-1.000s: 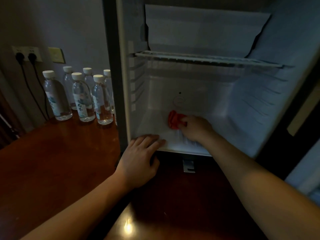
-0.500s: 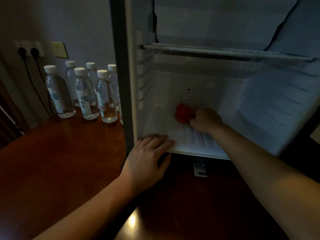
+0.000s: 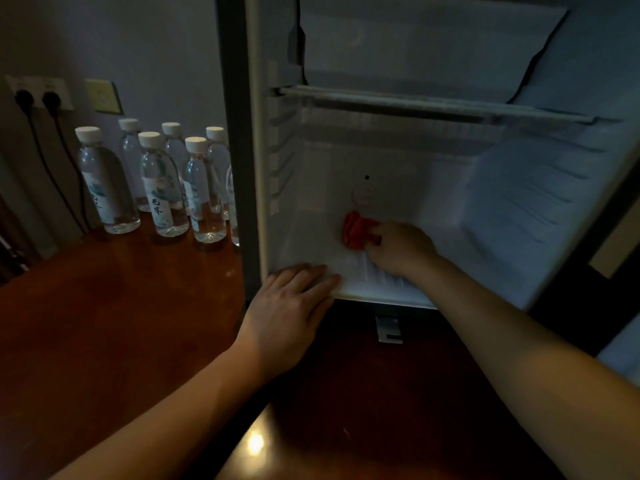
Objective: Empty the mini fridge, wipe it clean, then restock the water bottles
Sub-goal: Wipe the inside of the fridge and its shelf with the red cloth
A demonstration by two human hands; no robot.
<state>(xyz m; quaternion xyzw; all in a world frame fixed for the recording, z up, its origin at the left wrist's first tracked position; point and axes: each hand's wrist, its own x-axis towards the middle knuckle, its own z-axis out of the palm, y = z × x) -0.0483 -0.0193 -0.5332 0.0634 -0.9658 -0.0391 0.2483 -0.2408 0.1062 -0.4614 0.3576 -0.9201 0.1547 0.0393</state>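
Observation:
The mini fridge (image 3: 311, 168) stands with its white inside bare of bottles. My right hand (image 3: 401, 249) reaches in and grips a crumpled red cloth (image 3: 356, 230) against the fridge floor near the back wall. My left hand (image 3: 294, 306) rests flat, fingers straight, on the front lip of the fridge floor at its left corner. Several clear water bottles (image 3: 159, 188) with white caps stand in a group on the wooden surface to the left of the fridge, by the wall.
A wire shelf (image 3: 433, 105) crosses the upper fridge. The open door (image 3: 588, 168) hangs at the right. Two black plugs with cords sit in a wall socket (image 3: 38, 95) at the far left. A metal hinge bracket (image 3: 389, 329) sticks out below the fridge. The brown wooden top (image 3: 104, 323) spreads in front.
My right hand with the red cloth has slid from nearer the front left of the fridge floor toward the back. The view has drawn closer; my left hand stays on the lip.

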